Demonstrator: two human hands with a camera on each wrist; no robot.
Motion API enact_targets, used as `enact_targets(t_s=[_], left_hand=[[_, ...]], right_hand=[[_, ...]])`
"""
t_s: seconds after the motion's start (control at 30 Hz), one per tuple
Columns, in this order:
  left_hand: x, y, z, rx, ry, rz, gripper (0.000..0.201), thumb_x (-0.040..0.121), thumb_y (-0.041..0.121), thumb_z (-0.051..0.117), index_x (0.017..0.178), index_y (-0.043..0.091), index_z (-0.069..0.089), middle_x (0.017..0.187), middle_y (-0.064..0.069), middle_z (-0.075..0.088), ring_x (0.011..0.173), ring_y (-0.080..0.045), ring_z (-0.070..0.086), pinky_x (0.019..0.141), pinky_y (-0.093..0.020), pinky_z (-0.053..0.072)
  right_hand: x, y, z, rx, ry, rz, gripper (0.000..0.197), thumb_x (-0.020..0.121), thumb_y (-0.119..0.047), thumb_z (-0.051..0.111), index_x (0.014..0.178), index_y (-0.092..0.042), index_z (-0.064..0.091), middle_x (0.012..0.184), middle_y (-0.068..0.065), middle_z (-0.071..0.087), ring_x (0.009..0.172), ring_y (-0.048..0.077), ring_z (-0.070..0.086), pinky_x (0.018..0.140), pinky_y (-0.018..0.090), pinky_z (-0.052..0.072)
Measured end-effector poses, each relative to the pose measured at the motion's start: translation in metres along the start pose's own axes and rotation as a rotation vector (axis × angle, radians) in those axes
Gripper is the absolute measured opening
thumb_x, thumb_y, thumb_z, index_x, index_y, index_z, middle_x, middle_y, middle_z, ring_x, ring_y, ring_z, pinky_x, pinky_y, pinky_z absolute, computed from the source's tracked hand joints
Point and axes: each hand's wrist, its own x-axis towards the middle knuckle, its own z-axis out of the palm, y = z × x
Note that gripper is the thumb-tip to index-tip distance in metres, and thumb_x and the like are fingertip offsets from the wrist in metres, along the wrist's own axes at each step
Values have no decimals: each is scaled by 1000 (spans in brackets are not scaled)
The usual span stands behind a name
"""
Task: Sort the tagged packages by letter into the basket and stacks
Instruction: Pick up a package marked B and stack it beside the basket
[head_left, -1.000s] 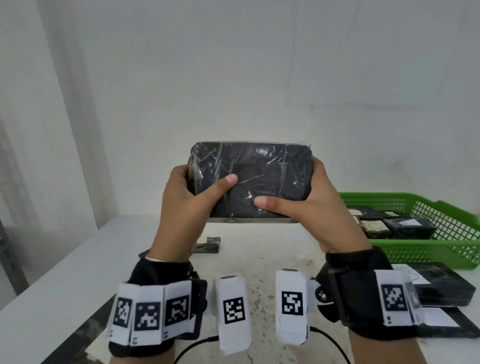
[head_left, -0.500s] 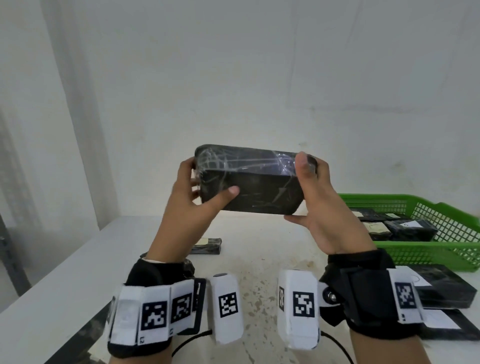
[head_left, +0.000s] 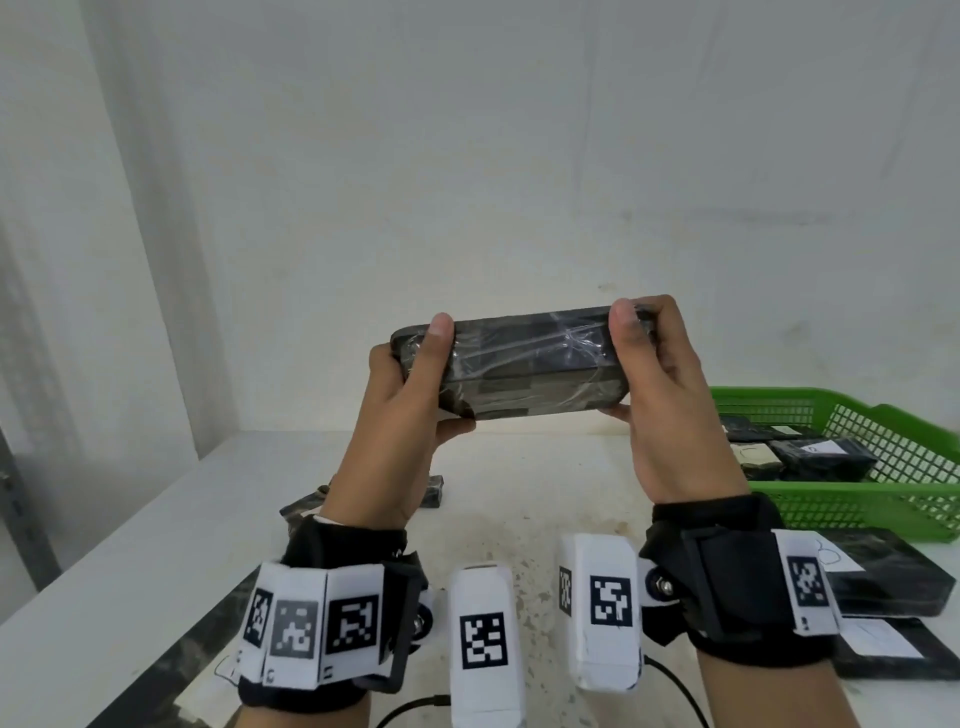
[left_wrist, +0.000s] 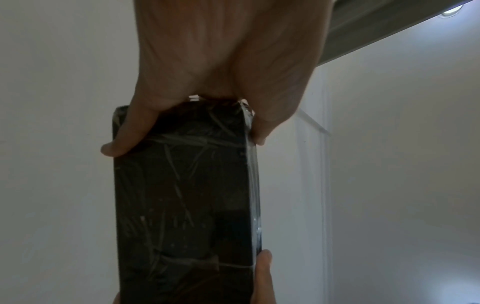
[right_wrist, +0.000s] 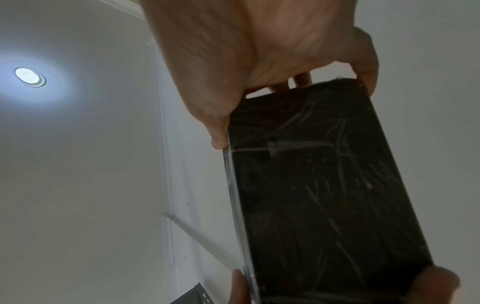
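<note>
Spreading beneath both hands, the surface carries the green basket right of the right hand. Both that and the left hand pinch the ends of the black package, raised mid-air. No tag faces the camera; its slick wrap could slide from thumb-and-finger grips during turning.

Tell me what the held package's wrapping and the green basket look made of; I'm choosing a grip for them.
The held package: dark block under what looks like clear, glossy plastic film; creases and bright streaks catch the light. What's inside can't be told. The green basket: apparently rigid moulded plastic, with uniform colour and an even lattice of holes in its walls.
</note>
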Motion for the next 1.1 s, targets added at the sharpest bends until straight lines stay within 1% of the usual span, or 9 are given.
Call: enact_targets(t_s=[0.1,0.17,0.27,0.43,0.53,0.6,0.8,0.97,1.1], left_hand=[[0,1,-2,-10,-37,-20,69,78,62,67,123,13,49,115,-3,65,103,-18,67,88,-46,57],[-1,1,-3,20,-22,11,71,76,58,69,125,11,49,119,-6,65,104,-17,68,90,-47,57],[-3,2,-2,69,-16,55,70,69,54,65,121,10,50,119,-12,65,97,-12,69,89,-48,58],[-4,1,0,73,-26,37,71,70,56,71,121,12,50,124,-16,62,96,-14,67,90,-49,58],[-2,2,-3,109,-7,26,82,63,62,79,123,15,50,122,-13,64,103,-22,68,89,-48,58],[-1,2,-4,143,33,61,80,60,59,78,121,14,52,120,-12,65,104,-25,68,86,-49,59],[-3,-1,0,216,49,133,70,60,63,75,112,21,51,125,-9,59,98,-20,70,80,-48,61],[-5,3,-1,203,23,136,77,50,67,76,109,25,49,126,-7,57,103,-21,67,85,-46,59],[-4,2,-3,203,25,161,78,49,62,78,111,24,50,126,-9,58,109,-24,64,87,-49,58]], right_hand=[[0,-1,-1,17,-15,-29,23,88,-59,53,82,-36,50,90,0,50,87,30,49,86,46,44],[0,-4,-2,40,-37,-9,28,92,-58,54,84,-32,48,89,-4,50,89,19,49,90,42,43],[-2,-9,-2,78,-57,50,34,80,-61,52,84,-27,46,90,-7,50,89,11,49,93,39,42],[-3,-5,-2,32,11,21,39,78,-56,70,91,-25,52,95,1,61,91,18,60,91,44,48],[-3,-1,1,-16,25,0,41,78,-61,68,93,-26,53,95,1,64,89,25,61,93,48,50],[-3,-2,3,-25,7,16,41,73,-61,64,94,-27,54,95,-5,67,91,18,63,96,48,51],[-4,-3,5,-26,12,31,62,53,-66,71,96,-24,54,97,-1,70,93,19,69,81,35,55],[-5,-6,5,22,37,-20,50,58,-47,79,94,-22,54,85,-10,71,88,11,70,73,27,52],[-6,-7,6,22,22,-11,50,60,-48,78,95,-23,53,89,-9,71,88,9,70,70,22,50]])
